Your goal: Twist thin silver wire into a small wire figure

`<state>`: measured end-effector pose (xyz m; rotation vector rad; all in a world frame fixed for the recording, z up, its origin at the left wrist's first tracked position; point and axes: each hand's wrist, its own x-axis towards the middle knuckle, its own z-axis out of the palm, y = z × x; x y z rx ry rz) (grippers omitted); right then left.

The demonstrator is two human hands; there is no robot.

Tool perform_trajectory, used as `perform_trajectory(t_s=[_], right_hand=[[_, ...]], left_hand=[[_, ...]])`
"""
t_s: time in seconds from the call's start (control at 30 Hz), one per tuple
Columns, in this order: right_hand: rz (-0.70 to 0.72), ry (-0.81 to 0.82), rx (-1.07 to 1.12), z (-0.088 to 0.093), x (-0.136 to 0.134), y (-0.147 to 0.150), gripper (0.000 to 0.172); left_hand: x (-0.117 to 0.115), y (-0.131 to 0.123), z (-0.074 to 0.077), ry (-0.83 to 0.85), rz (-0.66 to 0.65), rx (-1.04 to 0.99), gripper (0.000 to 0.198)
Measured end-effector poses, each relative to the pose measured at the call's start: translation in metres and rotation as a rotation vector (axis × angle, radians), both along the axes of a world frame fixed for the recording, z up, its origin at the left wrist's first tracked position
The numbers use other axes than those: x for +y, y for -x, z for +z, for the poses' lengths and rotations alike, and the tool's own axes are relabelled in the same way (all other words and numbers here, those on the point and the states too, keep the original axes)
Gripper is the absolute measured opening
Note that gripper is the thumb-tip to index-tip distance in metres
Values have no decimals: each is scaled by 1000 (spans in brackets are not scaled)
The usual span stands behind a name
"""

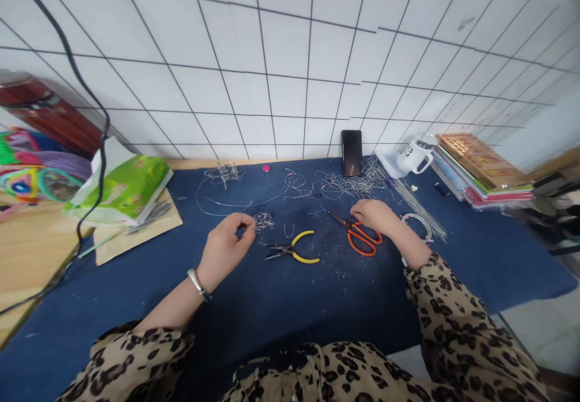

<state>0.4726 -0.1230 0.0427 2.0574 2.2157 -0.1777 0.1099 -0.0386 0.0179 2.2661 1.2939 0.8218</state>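
Though dim, apparent room beside scissors [350,226]

left hand [226,245]: anything pinched at its fingertips, too small to tell.
right hand [374,214]: fingertips' contents, if any, not discernible.
pale ring [429,228], right of the right fingers: partly covered by the forearm [408,242].
red flask [52,112], well left of the left fingers: cut by the edge.
dark objects [550,202], well right of the right fingers: blurred.

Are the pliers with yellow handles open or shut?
Open: the pliers lie on the blue cloth with their yellow handles spread wide apart.
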Motion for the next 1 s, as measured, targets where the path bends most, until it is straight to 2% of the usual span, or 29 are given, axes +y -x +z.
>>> perform_trajectory(t_s=[0.07,0.23,0.4,0.5,0.7,0.87,1.0], right_hand=[[-17,-16,117,-1,0,-2,21],[-170,-29,621,-11,-1,0,18],[-216,-9,786,-16,1,7,22],[-237,38,871,-17,2,11,24],[-281,-4,940,-22,3,21,23],[-399,9,1127,-22,5,30,25],[-405,-3,1116,-18,9,42,23]], left_hand=[[-3,-1,4,9,13,-21,12],[-12,-7,12,54,14,-53,9],[-22,-14,15,62,-3,-72,11],[-25,-14,10,72,-8,-83,12],[-22,-4,-3,107,-20,-77,12],[-20,0,0,131,3,-102,10],[-21,0,1,135,12,-117,9]])
